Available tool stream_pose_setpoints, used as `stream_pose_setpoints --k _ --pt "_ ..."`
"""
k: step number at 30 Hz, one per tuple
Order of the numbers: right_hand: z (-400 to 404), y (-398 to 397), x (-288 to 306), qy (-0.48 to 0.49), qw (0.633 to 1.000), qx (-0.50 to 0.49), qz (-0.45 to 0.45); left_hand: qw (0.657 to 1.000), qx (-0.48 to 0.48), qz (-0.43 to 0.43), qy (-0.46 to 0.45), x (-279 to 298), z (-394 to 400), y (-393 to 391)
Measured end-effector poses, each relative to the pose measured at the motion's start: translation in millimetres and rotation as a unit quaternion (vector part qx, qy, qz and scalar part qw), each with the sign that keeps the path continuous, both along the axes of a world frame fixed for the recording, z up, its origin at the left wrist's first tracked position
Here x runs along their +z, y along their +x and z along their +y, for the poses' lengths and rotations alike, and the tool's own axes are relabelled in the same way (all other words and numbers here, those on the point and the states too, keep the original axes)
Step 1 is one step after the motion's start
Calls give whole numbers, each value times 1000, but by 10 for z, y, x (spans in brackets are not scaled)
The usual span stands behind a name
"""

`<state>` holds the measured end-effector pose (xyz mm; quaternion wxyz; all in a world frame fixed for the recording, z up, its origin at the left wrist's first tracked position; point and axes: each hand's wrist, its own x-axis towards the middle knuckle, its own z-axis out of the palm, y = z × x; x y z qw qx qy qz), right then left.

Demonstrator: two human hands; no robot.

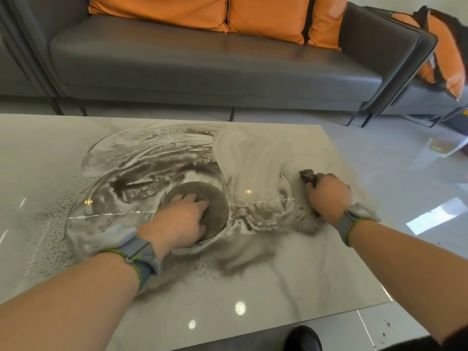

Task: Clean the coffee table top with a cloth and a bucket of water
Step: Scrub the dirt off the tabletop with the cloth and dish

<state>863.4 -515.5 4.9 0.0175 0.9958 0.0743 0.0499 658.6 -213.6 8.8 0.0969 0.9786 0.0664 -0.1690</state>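
Note:
The coffee table top (304, 287) is glossy pale stone, and its middle is covered with wet grey swirls and droplets. My right hand (329, 196) is closed over a dark crumpled cloth (307, 174) and presses it on the table near the right edge. Only the cloth's far end shows beyond my fingers. My left hand (179, 219) grips a round grey dish (217, 206) at the table's centre, fingers inside it. Both wrists wear grey bands. No bucket is in view.
A grey sofa (202, 62) with orange cushions (162, 8) runs along the far side of the table. Another seat with an orange cushion (445, 59) stands at the right. Shiny tiled floor (405, 160) lies to the right, and a dark shoe (304, 339) shows below the near edge.

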Motion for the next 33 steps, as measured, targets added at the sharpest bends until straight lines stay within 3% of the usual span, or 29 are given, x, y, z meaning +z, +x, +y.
stream_pose_setpoints --k 5,10,14,16,18,22,27,30,33 --pt "566 -481 -153 80 990 117 -8 1000 2 0 2 36 -10 -18" --pt "766 -1135 -236 49 955 293 -7 1000 -2 2 3 46 -7 -30" --pt "616 -1353 -110 93 924 363 81 1000 -3 6 4 46 8 -19" --pt "539 -1309 15 133 918 360 100 1000 -2 12 1 48 13 -5" --pt "429 -1176 159 162 928 331 50 1000 -4 13 3 54 13 12" --pt "35 -786 303 56 970 227 -69 1000 -11 17 -7 60 21 30" --pt "-383 -763 123 -60 997 53 8 999 -27 25 -9 84 62 15" --pt "-223 -942 35 -14 999 28 14 999 -37 30 -12 83 101 -6" --pt "116 -1226 -43 35 997 71 17 999 -41 31 -11 83 124 -18"
